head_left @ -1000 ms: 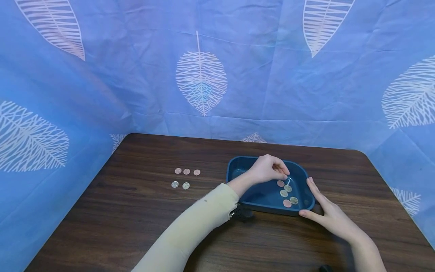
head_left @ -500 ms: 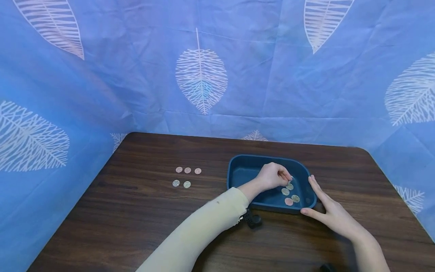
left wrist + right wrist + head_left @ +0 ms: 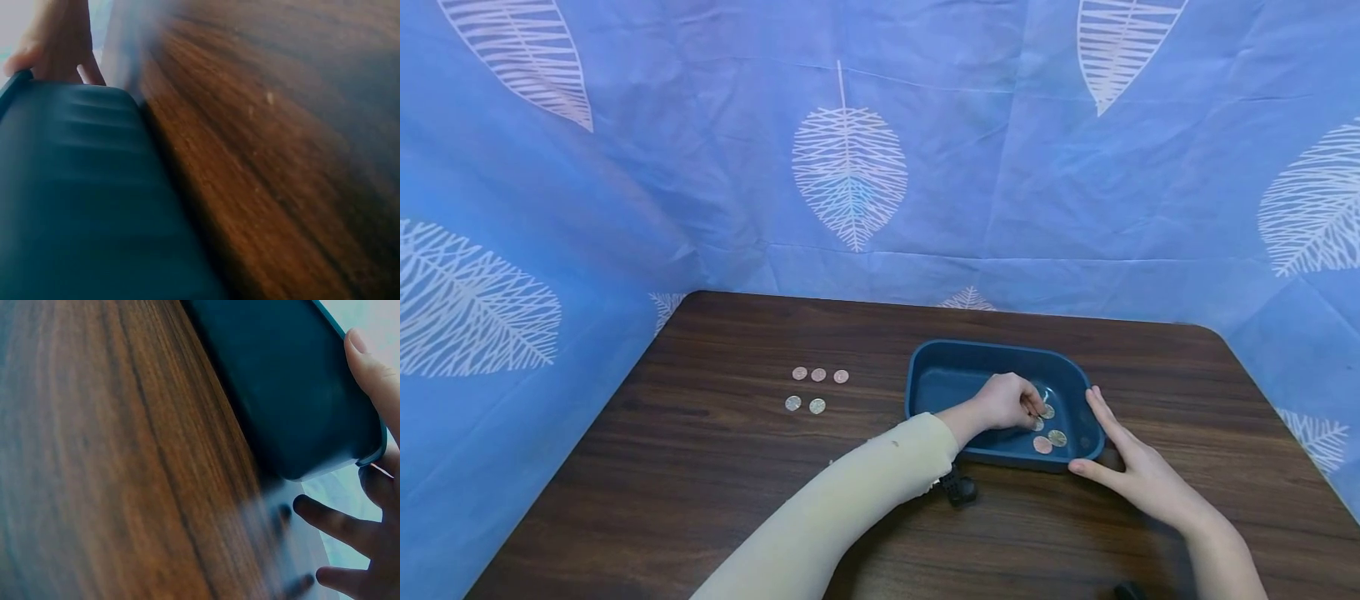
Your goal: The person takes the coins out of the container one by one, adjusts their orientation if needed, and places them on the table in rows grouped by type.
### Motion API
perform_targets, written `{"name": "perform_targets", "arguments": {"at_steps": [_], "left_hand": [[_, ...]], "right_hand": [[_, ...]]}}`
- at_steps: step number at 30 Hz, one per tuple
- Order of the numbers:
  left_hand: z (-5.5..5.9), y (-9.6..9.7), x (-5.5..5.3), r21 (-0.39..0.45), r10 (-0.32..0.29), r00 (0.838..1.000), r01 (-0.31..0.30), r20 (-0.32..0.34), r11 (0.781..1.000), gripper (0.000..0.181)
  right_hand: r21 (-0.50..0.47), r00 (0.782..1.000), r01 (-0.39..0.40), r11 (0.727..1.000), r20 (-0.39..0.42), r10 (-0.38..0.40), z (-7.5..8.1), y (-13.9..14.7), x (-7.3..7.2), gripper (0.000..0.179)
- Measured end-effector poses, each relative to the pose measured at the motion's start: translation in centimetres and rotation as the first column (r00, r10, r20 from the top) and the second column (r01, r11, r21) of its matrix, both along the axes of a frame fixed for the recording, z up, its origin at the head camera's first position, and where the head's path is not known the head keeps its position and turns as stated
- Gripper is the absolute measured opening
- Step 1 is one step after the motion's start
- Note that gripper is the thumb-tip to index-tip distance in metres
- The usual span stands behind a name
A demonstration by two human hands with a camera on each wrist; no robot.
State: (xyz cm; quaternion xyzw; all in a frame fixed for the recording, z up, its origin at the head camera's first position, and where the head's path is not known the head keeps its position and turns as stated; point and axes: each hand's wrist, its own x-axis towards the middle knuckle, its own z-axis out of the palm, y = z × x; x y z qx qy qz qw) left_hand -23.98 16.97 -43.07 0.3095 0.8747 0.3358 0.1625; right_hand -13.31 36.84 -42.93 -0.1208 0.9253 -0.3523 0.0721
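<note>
A dark blue plastic tray [image 3: 958, 381] stands on the table. My left hand [image 3: 1000, 402] reaches over its near rim, fingers bent down. The fingertips are right at a silvery coin [image 3: 1038, 424]; I cannot tell whether they pinch it. Nearby in the tray lie a yellowish coin [image 3: 1057, 438], another pale coin [image 3: 1048, 411] and a pinkish coin [image 3: 1042, 445]. My right hand [image 3: 1138, 471] holds the tray's right end, thumb at the near corner and forefinger round the side. In the right wrist view, the thumb presses the wall just below the rim while other fingers are spread.
Left of the tray, several coins lie flat on the brown wooden table [image 3: 700, 467]: a row of three copper coins [image 3: 818, 375] above two silvery coins [image 3: 817, 406]. A blue cloth [image 3: 925, 192] with white leaf prints hangs behind and beside the table.
My left hand has moved down and slightly right inside the tray, to the coins; a copper coin seen earlier is now hidden behind it. My right hand keeps its place at the tray's end.
</note>
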Motion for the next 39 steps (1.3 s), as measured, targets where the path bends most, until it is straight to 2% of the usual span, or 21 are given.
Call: {"name": "perform_targets", "arguments": {"at_steps": [13, 21, 25, 31, 39], "left_hand": [[-0.72, 0.56, 0.03, -0.064, -0.072, 0.996, 0.069, -0.057, 0.996, 0.021], [-0.57, 0.64, 0.24, -0.079, -0.057, 0.998, 0.057, 0.005, 0.995, 0.015], [-0.48, 0.59, 0.24, -0.085, -0.033, 0.999, 0.034, 0.005, 0.996, 0.017], [-0.41, 0.42, 0.02, -0.038, -0.008, 1.0, 0.009, 0.013, 0.999, 0.018], [0.0, 0.01, -0.1, -0.025, -0.018, 0.998, 0.02, 0.055, 0.999, 0.021]], "right_hand": [[0.017, 1.0, -0.005, 1.0, -0.009, 0.006, -0.02, 0.03, -0.02, 0.093], [-0.001, 1.0, -0.007, 1.0, 0.005, 0.007, -0.07, 0.07, -0.01, 0.092], [-0.01, 1.0, -0.004, 1.0, 0.013, 0.004, -0.11, 0.08, -0.06, 0.092], [-0.013, 1.0, 0.0, 1.0, 0.012, 0.001, -0.09, 0.15, -0.14, 0.092], [0.001, 1.0, -0.001, 1.0, 0.001, 0.001, -0.16, -0.04, -0.18, 0.092]]}}
